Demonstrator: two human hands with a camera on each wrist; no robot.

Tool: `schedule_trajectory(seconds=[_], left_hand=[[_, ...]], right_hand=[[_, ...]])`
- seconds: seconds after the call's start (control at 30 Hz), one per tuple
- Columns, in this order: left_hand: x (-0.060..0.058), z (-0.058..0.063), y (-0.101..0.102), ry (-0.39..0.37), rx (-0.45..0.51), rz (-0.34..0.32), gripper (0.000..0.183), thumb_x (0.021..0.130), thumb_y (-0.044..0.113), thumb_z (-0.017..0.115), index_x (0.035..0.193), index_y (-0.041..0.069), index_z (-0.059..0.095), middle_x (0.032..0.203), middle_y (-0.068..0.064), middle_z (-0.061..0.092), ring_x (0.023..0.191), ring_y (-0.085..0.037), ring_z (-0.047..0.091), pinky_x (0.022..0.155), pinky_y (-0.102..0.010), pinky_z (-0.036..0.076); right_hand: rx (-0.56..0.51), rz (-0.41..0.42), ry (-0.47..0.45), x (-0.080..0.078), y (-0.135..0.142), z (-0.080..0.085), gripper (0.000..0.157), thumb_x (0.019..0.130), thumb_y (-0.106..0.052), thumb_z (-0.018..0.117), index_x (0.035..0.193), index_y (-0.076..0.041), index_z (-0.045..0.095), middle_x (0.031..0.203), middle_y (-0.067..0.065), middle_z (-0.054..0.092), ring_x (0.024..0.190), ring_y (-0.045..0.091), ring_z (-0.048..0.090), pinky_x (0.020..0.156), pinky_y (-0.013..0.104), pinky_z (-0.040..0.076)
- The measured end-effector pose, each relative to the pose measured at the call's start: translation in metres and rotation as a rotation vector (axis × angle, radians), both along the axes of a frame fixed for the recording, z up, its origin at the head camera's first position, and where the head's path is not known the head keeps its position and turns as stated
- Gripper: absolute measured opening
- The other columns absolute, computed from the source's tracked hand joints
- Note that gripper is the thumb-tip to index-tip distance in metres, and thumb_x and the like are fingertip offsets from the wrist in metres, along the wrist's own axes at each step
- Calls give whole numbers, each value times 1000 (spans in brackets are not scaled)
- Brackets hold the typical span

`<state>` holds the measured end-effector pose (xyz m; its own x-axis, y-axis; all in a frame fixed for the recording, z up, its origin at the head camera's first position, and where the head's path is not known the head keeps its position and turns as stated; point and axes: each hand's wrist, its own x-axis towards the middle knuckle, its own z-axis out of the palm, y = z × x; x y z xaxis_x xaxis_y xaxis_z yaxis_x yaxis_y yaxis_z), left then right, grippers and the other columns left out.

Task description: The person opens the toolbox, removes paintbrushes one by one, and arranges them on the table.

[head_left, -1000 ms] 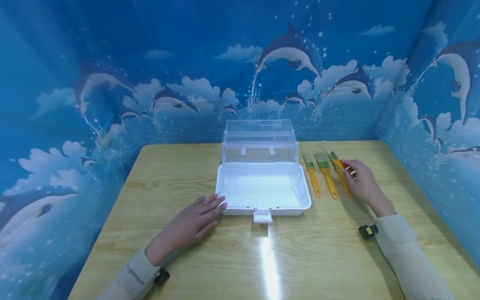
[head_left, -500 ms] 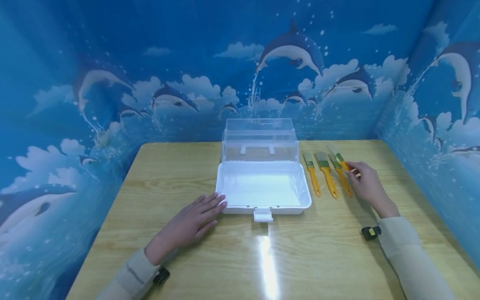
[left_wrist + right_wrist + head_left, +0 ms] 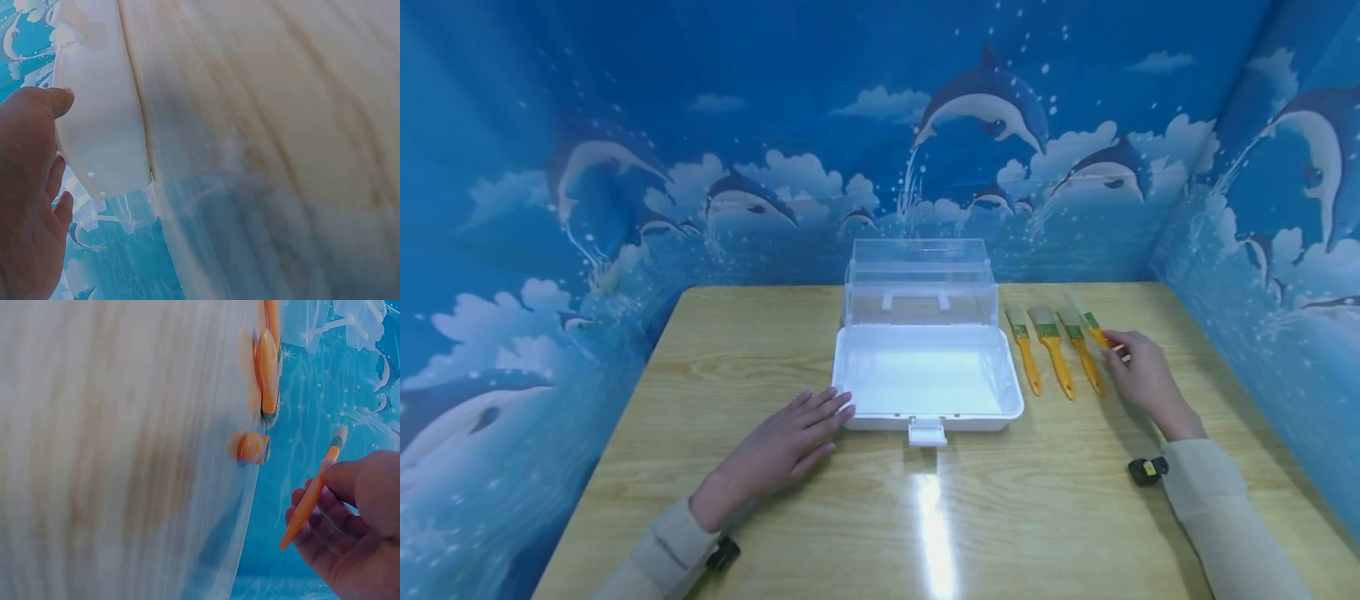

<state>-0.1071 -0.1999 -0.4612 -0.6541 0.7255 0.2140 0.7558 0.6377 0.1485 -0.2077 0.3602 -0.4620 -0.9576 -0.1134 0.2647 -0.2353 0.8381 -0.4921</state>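
Note:
A white plastic box (image 3: 927,372) stands on the table with its clear lid (image 3: 920,287) raised at the back and its front latch (image 3: 927,432) down. My left hand (image 3: 778,450) lies with straight fingers at the box's front left corner; in the left wrist view its thumb is at the box wall. To the right, my right hand (image 3: 1146,379) pinches a paintbrush (image 3: 306,509) by its orange handle, bristles pointing away from me. Left of that hand lie three more paintbrushes with green ferrules: one beside the box (image 3: 1028,360), a wider one (image 3: 1057,360) and another (image 3: 1086,358).
The light wood-patterned table (image 3: 1000,517) carries the box and brushes. Blue dolphin-printed sheeting (image 3: 775,125) walls the back and both sides, close behind the raised lid. Small black cameras sit at both wrists.
My right hand has shifted right with the paintbrush, leaving a gap between it and the third brush, which it earlier overlapped. The left hand and the box have stayed put.

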Motion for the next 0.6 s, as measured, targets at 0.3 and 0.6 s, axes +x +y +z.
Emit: schedule_trajectory(seconds=[0.3, 0.6], left_hand=[[0, -3, -1, 34, 13, -12, 58, 102, 26, 59, 156, 14, 41, 164, -4, 35, 151, -24, 34, 124, -51, 30], [-1, -3, -1, 13, 1, 1, 58, 104, 28, 56, 158, 15, 38, 166, -2, 32, 153, -22, 30, 126, -50, 27]], right_hand=[[50, -50, -52, -2, 6, -3, 36, 100, 0, 56, 130, 21, 55, 113, 39, 60, 93, 47, 62, 72, 59, 55], [88, -85, -107, -11, 11, -1, 37, 100, -3, 57, 126, 23, 55, 108, 39, 64, 85, 44, 65, 66, 52, 55]])
